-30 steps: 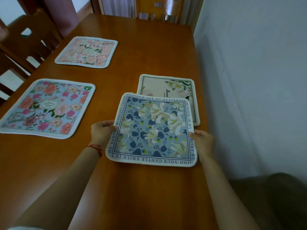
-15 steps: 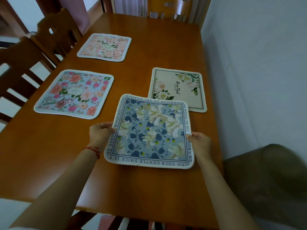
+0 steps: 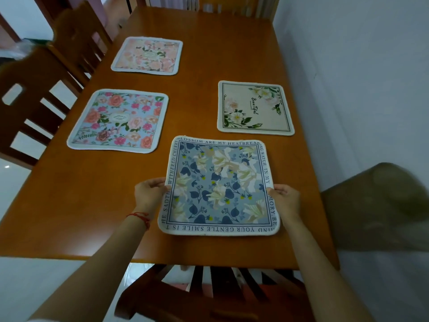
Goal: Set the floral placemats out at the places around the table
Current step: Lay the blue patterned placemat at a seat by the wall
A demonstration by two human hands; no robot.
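Pinching the blue floral placemat (image 3: pixel 219 187) by its side edges, left hand (image 3: pixel 148 195) and right hand (image 3: pixel 286 201) each keep a clamped grip at the desk's (image 3: pixel 209 54) near end; lower flat, square it to the edge, clear of the cream placemat (image 3: pixel 255 108).

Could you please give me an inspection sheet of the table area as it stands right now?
Surface: wooden table, glossy.
Job's things: pink mat, rose mat and cream mat lie flat; blue mat at the near end, held.
Clutter: nothing seen.
Hands: left hand and right hand pinch the blue mat's side edges.
Cables: nothing seen.
Surroundings: chairs on the left, white wall on the right.
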